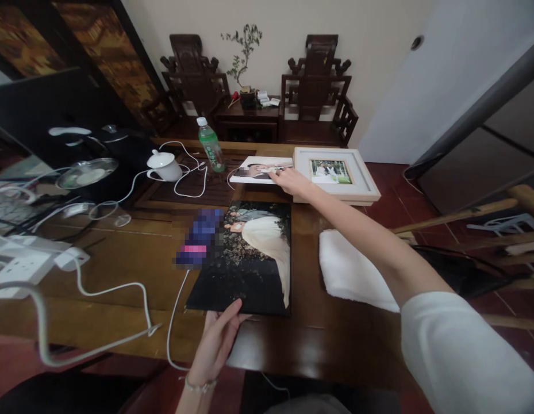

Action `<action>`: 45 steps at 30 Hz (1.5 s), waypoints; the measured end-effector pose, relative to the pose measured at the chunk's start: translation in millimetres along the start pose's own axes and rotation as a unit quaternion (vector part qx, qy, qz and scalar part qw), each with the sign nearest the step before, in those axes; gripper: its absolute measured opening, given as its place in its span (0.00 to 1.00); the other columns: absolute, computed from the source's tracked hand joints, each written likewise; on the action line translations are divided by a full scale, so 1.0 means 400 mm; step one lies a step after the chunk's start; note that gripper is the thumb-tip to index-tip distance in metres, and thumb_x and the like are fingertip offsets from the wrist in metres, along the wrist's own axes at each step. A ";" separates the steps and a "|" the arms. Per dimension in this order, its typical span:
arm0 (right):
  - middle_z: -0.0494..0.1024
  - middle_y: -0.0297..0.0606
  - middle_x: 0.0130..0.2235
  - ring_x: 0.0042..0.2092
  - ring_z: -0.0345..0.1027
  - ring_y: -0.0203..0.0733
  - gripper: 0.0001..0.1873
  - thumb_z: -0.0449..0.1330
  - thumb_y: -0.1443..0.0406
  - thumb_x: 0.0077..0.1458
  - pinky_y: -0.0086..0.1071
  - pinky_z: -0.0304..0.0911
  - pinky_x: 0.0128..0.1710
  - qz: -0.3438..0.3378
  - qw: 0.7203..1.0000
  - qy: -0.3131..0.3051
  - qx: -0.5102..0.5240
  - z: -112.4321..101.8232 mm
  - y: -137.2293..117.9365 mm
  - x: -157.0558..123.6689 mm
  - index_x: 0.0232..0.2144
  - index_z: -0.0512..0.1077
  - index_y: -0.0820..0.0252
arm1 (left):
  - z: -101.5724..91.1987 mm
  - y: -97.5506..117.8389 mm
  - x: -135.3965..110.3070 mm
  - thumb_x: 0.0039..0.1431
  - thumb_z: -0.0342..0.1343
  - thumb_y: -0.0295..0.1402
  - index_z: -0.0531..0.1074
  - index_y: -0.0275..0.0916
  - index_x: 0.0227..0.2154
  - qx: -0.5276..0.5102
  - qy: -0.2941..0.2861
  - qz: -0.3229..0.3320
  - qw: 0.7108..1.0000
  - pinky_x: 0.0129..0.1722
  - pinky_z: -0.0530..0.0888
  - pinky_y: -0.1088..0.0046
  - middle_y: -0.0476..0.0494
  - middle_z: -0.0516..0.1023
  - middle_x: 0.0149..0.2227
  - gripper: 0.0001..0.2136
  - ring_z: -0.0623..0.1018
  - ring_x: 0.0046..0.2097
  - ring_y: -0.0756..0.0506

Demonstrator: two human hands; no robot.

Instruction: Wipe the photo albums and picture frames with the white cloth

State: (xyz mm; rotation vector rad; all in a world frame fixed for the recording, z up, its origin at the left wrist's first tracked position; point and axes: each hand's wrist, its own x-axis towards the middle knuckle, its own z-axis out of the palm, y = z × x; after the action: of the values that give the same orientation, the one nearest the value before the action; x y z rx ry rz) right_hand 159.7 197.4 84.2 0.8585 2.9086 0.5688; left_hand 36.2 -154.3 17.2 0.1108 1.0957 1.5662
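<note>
Wooden table [120,256], left hand [220,336] is pinching near dark picture [258,261], right hand [293,181] is touching far white-edged picture [257,171] (grip unclear)

The left hand [222,336] grips the near edge of the dark photo panel [236,279], thumb on top, fingers underneath. The right arm [357,230] stretches past the panel's right side, the right hand [294,181] beyond its far right corner, fingers pointing leftward.

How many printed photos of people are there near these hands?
3: the dark photo held by the left hand, the white-edged photo under the right hand, and the framed photo beside that. Others might be hidden underneath.
</note>
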 end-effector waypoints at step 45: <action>0.68 0.58 0.54 0.52 0.62 0.53 0.23 0.38 0.75 0.62 0.47 0.57 0.53 0.064 0.986 0.153 0.031 0.034 -0.113 -0.083 0.55 0.63 0.73 | 0.344 0.099 0.517 0.63 0.48 0.22 0.68 0.29 0.47 -0.048 -0.134 -0.069 0.987 0.49 0.75 0.67 0.31 0.76 0.47 0.11 0.77 0.49 0.43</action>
State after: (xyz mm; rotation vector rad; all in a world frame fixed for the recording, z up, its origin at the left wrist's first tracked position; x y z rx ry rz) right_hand 166.6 148.8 53.5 1.0605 3.1752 0.6791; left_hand 21.4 96.6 22.7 0.1715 0.8001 1.4299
